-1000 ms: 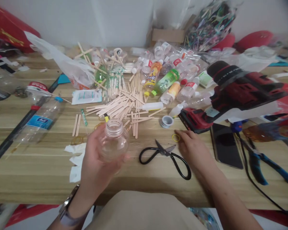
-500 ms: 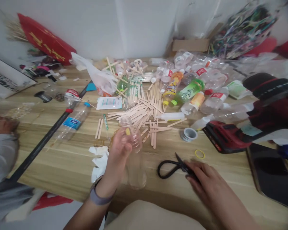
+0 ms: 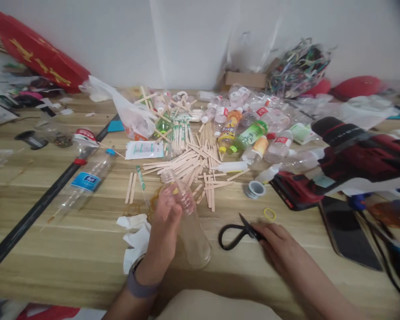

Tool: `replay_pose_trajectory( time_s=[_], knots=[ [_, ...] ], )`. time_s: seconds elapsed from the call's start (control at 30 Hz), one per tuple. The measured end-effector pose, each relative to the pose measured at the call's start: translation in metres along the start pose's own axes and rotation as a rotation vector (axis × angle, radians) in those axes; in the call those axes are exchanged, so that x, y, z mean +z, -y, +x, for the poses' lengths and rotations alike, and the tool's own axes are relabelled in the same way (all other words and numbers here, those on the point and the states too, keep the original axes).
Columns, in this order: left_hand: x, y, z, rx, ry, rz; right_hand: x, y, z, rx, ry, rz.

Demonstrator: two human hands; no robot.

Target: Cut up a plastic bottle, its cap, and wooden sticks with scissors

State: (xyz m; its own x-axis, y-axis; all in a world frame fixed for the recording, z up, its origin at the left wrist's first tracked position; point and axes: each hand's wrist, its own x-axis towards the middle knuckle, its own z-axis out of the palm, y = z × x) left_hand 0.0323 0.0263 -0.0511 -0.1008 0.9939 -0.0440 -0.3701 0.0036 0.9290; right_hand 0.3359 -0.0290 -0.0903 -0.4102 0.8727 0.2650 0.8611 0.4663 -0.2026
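My left hand (image 3: 168, 222), with a band on its wrist, is closed round the neck part of a clear plastic bottle (image 3: 196, 240), whose open mouth points away from me. The bottle slants over the table just right of the hand. My right hand (image 3: 276, 238) is closed on black-handled scissors (image 3: 235, 235); one loop handle and a dark blade tip stick out to the left of the fingers, and the rest is hidden under the hand. A yellow rubber band (image 3: 269, 214) lies just beyond the right hand.
Wooden sticks (image 3: 193, 160) lie mid-table, with bottles (image 3: 250, 135) behind. A grey cap (image 3: 255, 190), red power drill (image 3: 300, 186) and phone (image 3: 346, 233) are right. Torn white paper (image 3: 138, 240), a labelled bottle (image 3: 86, 180) and a black tube (image 3: 43, 202) are left.
The view has turned to the right, so the other person's arm at the left has left the picture. The held bottle's base has swung slightly right. Both hands keep their holds.
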Motion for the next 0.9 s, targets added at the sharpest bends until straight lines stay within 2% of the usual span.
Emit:
replay_pose_trajectory(
  time_s=[0.2,0.3,0.37,0.47,0.57,0.67,0.73,0.9],
  knots=[
    [0.001,-0.024,-0.015,0.240,0.037,-0.014,0.005,0.014,0.003,0.070,-0.007,-0.055],
    [-0.003,-0.040,-0.016,0.319,-0.009,0.051,0.007,0.020,0.003,0.118,0.021,-0.063],
    [-0.006,-0.048,-0.013,0.327,-0.035,0.112,0.009,0.023,0.000,0.166,0.004,-0.121],
    [-0.003,-0.053,-0.003,0.258,0.015,0.170,0.010,0.025,-0.004,0.222,-0.043,-0.242],
    [0.015,-0.051,0.010,0.236,0.106,0.166,0.009,0.022,-0.006,0.150,-0.039,-0.288],
    [0.044,-0.043,0.027,0.156,0.233,0.154,0.007,0.016,-0.005,0.048,-0.065,-0.294],
    [0.065,-0.034,0.041,0.078,0.320,0.149,0.010,0.013,-0.004,0.030,-0.106,-0.287],
    [0.107,-0.010,0.069,0.059,0.392,0.161,0.023,0.010,-0.006,0.032,-0.189,-0.253]
  ],
)
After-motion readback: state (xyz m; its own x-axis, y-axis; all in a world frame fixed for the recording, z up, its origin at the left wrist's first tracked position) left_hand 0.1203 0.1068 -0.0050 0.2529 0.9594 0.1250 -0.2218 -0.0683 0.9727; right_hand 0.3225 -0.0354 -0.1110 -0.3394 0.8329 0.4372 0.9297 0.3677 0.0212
